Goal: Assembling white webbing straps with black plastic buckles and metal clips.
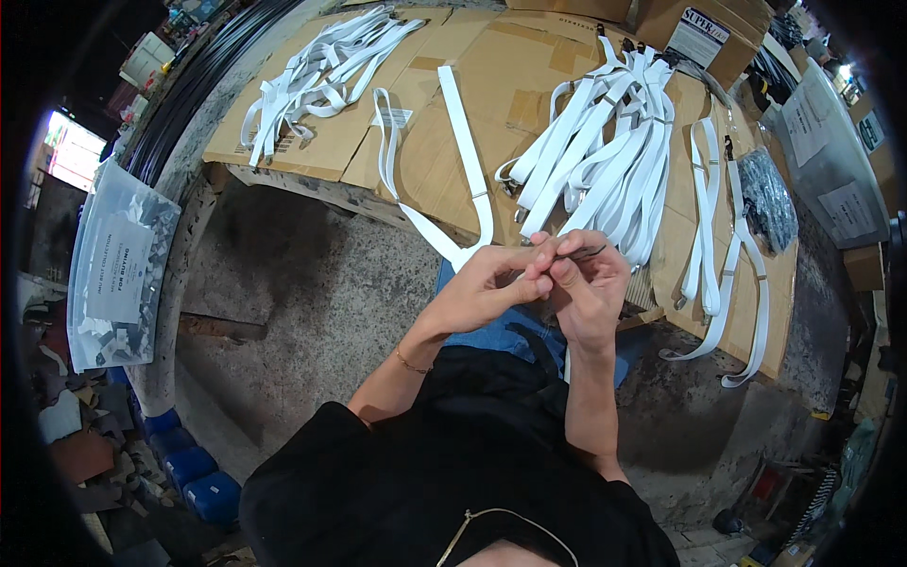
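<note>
A pair of white suspenders point(457, 123) with metal adjusters lies over the cardboard's near edge, its two straps meeting close to my hands. My left hand point(496, 283) is closed in a pinch where the straps come together. Pressed against it, my right hand point(591, 288) pinches a small dark clip point(590, 252); fingers partly hide it and how it joins the strap. Just beyond my hands spreads a large bundle of white suspenders point(605, 142) with dark and metal clips. Another heap of white straps point(321, 71) rests at the far left.
Flattened cardboard point(435, 42) covers the table. More suspenders point(707, 236) and a plastic bag of dark small parts point(767, 200) lie to the right. Translucent bins stand at the left point(123, 265) and right point(831, 151). A cardboard box point(737, 33) sits at the back; blue containers point(210, 496) are lower left.
</note>
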`<state>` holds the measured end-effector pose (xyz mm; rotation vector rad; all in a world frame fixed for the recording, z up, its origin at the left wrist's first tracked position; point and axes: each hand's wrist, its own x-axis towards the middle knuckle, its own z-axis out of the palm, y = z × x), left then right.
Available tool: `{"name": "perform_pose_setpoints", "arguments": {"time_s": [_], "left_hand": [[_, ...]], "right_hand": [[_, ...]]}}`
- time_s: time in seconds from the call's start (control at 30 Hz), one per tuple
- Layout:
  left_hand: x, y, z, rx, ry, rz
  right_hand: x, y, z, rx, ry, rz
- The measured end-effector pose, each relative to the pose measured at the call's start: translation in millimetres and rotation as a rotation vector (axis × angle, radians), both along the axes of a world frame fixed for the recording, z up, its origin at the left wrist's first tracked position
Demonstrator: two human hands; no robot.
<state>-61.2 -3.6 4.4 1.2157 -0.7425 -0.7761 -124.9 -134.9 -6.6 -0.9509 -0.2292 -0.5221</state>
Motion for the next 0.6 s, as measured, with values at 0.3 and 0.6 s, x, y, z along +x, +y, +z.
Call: {"name": "perform_pose_setpoints", "arguments": {"time_s": [0.3, 0.6], "left_hand": [[-2.0, 0.0, 5.1, -0.085, 0.365, 0.172], [-1.0, -9.5, 19.1, -0.091, 0.086, 0.269]], "right_hand": [[16.8, -10.7, -3.7, 0.188, -0.086, 0.183], [24.9, -11.1, -9.3, -0.008, -0.224, -0.022]]}}
